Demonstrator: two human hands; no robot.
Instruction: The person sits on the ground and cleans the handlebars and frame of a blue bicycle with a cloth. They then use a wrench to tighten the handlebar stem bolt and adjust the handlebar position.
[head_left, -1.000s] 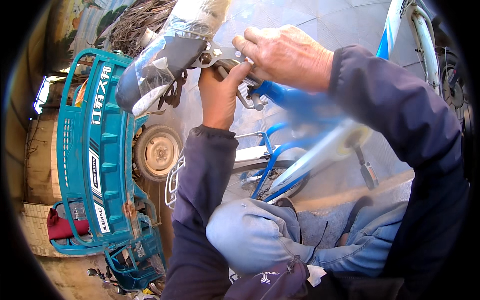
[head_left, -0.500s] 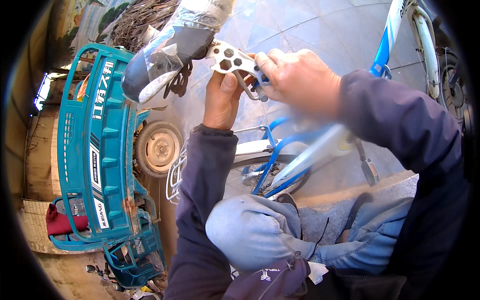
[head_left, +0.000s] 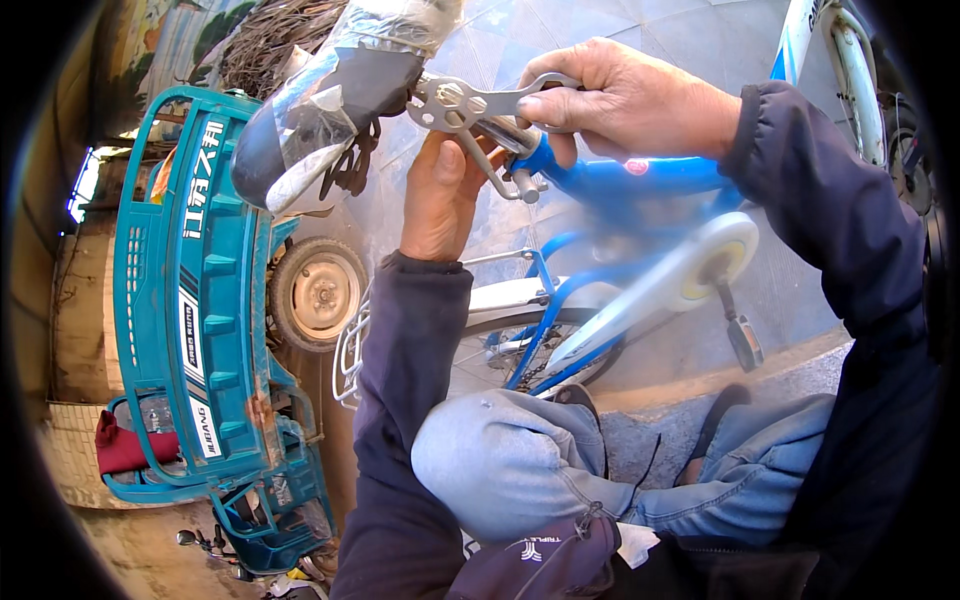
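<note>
Tiled floor (head_left: 500, 40) spreads out, a teal cart (head_left: 215, 300) left of a blue bike (head_left: 650, 183) whose saddle (head_left: 330, 120) appears fitted. 2 hands meet beside it: the left hand (head_left: 442, 195) half curled, its hold partly hidden; the right hand (head_left: 630, 100) closed on the wrench (head_left: 497, 103), its head near the saddle. Work looks unfinished; tightness cannot be told.

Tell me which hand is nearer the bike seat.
Left. The left hand is close beside the bike seat, by the metal post; the right hand is farther right, holding the far end of the wrench.
</note>
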